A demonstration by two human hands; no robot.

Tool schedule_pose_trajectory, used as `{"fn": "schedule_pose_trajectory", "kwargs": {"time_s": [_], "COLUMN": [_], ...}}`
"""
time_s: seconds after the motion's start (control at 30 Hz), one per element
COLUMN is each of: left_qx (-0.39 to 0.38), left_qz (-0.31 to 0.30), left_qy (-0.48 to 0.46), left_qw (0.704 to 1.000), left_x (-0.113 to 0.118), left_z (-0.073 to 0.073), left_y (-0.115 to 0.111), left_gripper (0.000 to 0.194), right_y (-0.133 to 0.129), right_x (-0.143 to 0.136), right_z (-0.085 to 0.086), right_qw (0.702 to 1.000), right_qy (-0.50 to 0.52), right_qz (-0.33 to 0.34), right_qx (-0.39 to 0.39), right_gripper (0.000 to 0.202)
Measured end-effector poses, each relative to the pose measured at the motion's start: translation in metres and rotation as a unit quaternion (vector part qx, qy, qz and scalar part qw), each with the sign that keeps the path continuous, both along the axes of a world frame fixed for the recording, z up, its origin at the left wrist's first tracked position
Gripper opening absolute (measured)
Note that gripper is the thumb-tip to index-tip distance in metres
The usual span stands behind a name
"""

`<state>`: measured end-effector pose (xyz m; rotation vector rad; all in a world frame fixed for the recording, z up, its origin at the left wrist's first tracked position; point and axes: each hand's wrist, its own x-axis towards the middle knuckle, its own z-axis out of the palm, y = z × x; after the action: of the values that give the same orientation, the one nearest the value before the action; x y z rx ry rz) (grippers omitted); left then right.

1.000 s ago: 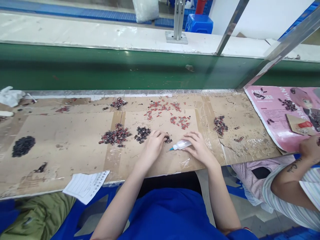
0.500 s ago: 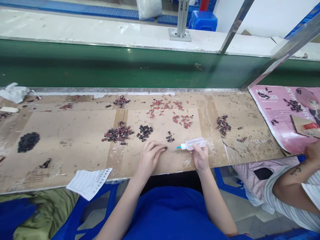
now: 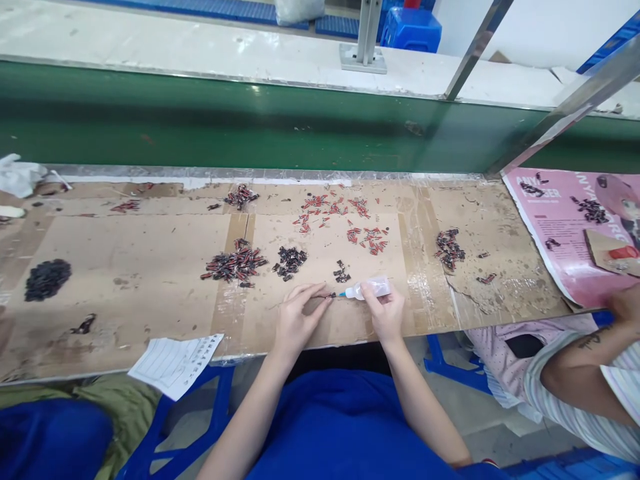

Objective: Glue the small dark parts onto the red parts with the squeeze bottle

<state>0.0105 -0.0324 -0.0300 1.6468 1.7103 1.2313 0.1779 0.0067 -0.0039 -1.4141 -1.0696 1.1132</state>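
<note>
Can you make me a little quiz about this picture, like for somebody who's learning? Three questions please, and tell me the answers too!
1. Which of the person's own hands holds the clear plastic squeeze bottle?

2. What does the left hand hold?
A) a silver spoon
B) a small dark piece
C) a blue plastic stool

3. True or false: the white printed paper sheet sticks out past the near edge of the brown cardboard table cover.

Key:
1. The right hand.
2. B.
3. True.
</note>
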Motion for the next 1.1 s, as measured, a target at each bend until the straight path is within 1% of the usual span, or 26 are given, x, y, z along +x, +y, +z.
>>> {"fn": "schedule_pose_trajectory", "kwargs": {"time_s": [0.33,0.7,0.93,1.1], "left_qx": [-0.017,-0.027,-0.016,0.004], "left_qz": [0.015,0.019,0.018,0.018], "left_qy": [-0.019,-0.032,-0.019,0.007], "left_qw": [1.0,0.999,1.0,1.0], "left_x": [0.0017,0.0025,0.0023,0.0036], "left_z": [0.0012,0.0004,-0.0001,-0.0004], "left_y": [0.0,0.0004,0.0008,0.0], "left_gripper": [0.022,0.021,0.02,0.019], "right_y": [-0.0002,-0.0002,-0.0001,0.0004], "right_x": [-0.0021,0.0001,-0.0013,-0.0016], "right_z": [0.0035,-0.0003,-0.0009,-0.0002], "right_qw": [1.0,1.0,1.0,1.0], "right_qy": [-0.013,-0.001,0.015,0.007], "right_qz": [0.017,-0.006,0.023,0.017], "right_qx": [-0.007,0.004,-0.007,0.001], "right_gripper": [0.026,0.026,0.024,0.023]}}
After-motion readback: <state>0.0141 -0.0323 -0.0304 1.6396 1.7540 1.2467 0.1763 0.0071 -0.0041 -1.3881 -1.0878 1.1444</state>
